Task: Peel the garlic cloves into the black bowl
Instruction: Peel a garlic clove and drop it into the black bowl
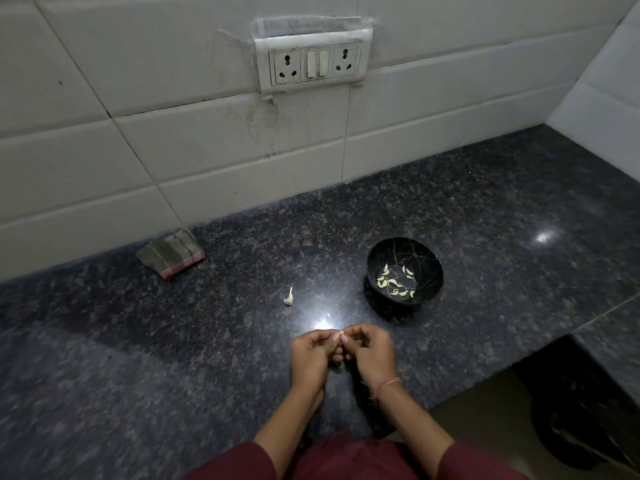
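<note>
garlic clove [341, 332] pinched between left hand [313, 355] and right hand [372, 351], black bowl [404, 268] beyond

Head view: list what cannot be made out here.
Head view:
Small pale garlic clove: left hand and right hand mostly cover it; peel state unclear.
Peeled cloves in round black bowl: too small to count.
Dark round object at lower right: dim, cut by frame edge.

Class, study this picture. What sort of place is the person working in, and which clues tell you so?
Most likely a home kitchen: a dark speckled stone counter, white wall tiles with a socket panel, and a black bowl holding peeled garlic cloves.
</note>
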